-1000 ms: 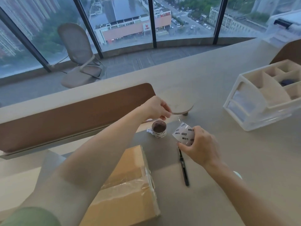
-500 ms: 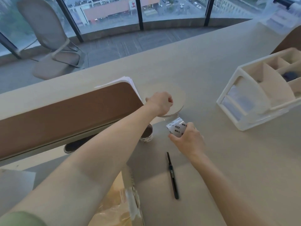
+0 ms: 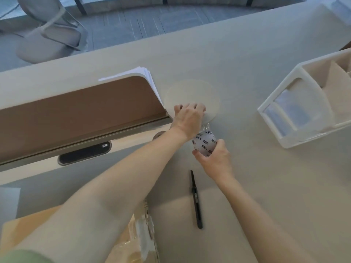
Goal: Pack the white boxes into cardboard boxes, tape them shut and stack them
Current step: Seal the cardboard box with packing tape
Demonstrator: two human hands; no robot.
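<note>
A tape roll (image 3: 203, 144), white with black printed labels, is gripped by my right hand (image 3: 213, 161) just above the table. A short strand of clear tape (image 3: 207, 127) runs from it up to my left hand (image 3: 190, 116). That hand's curled fingers pinch the tape end at the near edge of a round beige disc (image 3: 193, 92). A cardboard box (image 3: 24, 228) with crinkled clear tape along its edge lies at the bottom left, mostly under my left forearm. No white boxes are in sight.
A black utility knife (image 3: 195, 200) lies on the table below my right hand. At the right stands a white desk organizer (image 3: 284, 118). A brown divider panel (image 3: 76, 111) with a paper stack (image 3: 150, 80) runs along the left. A second roll (image 3: 159, 134) peeks from behind my left wrist.
The view has tilted down and come closer. My left hand moved from above the small roll onto the disc's near edge, and my right hand with the tape roll followed it.
</note>
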